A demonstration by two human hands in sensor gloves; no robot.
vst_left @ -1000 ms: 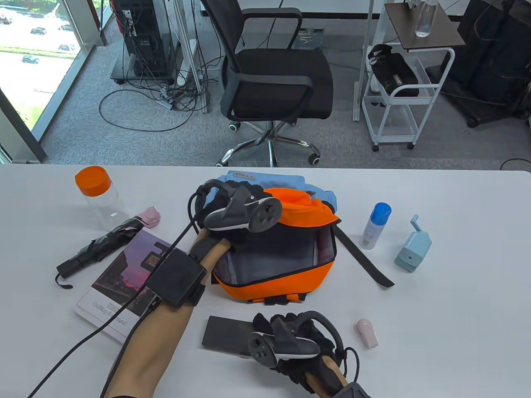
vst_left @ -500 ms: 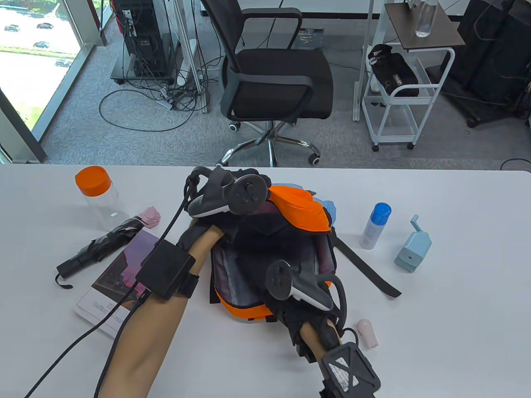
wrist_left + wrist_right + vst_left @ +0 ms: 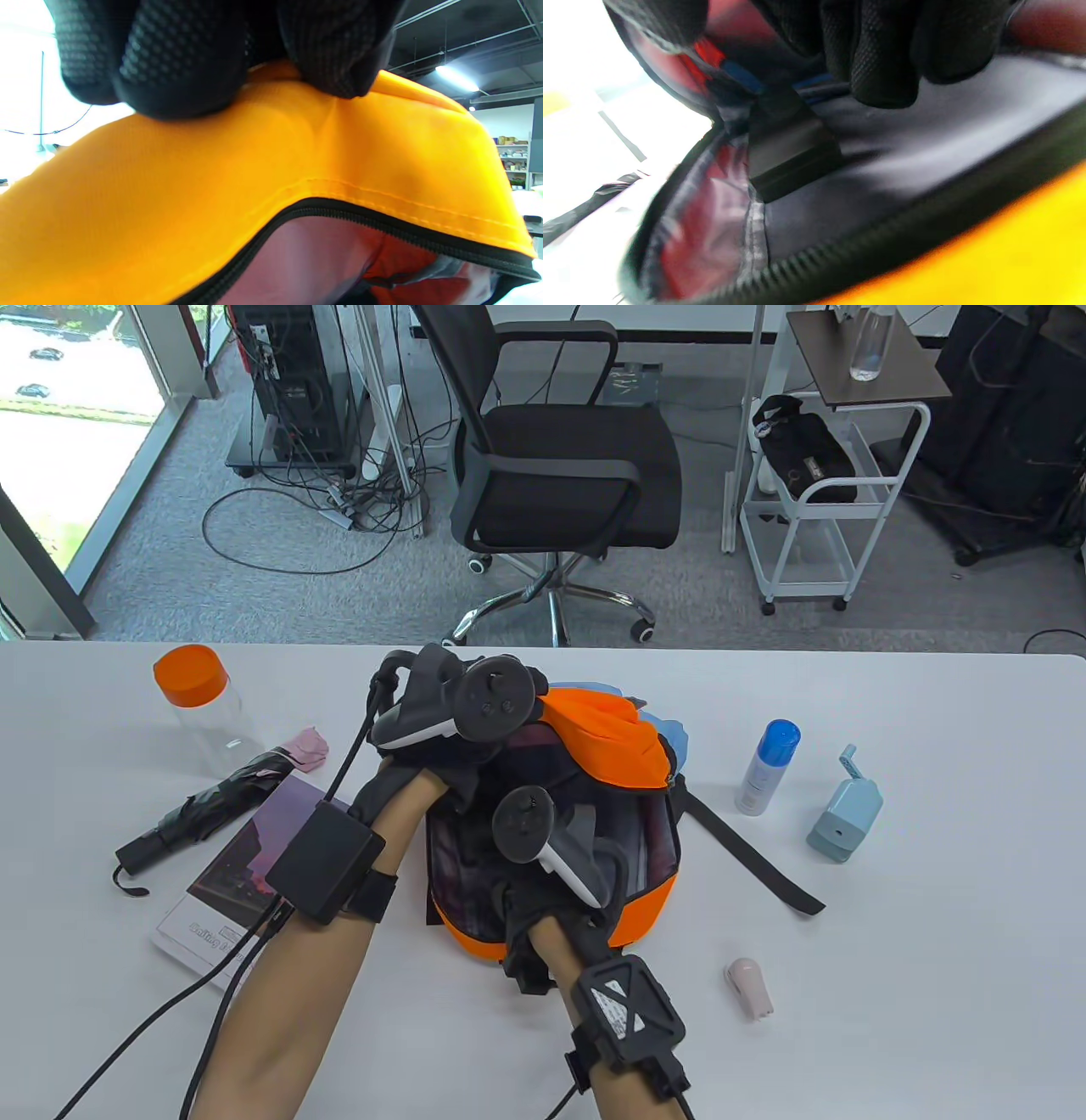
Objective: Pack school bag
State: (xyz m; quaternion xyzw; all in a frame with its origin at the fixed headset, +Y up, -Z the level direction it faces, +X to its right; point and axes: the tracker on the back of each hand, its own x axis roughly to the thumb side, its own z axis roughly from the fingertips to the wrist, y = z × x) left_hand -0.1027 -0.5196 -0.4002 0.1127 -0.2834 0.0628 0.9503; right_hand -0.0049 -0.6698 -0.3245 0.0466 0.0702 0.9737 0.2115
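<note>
The orange school bag [image 3: 649, 899] lies open in the middle of the white table [image 3: 933, 899]. My left hand [image 3: 458, 712] grips the bag's orange top flap [image 3: 611, 742] and holds it up; in the left wrist view my fingers [image 3: 182, 63] pinch the orange fabric [image 3: 254, 161] above the zip. My right hand [image 3: 543, 848] reaches inside the bag's opening. In the right wrist view its fingers [image 3: 882, 63] hold a flat black case [image 3: 789, 156] against the grey lining [image 3: 925, 140]. The case is hidden in the table view.
Left of the bag lie a clear bottle with an orange lid [image 3: 199, 708], a folded black umbrella [image 3: 199, 806] and a book [image 3: 237, 882]. To the right stand a blue-capped spray can [image 3: 766, 768] and a pale blue pencil sharpener [image 3: 844, 810]. A small pink object [image 3: 749, 987] lies front right.
My right hand took the flat black case off the table in front of the bag and moved it into the bag. My left hand lifted the flap higher and further back.
</note>
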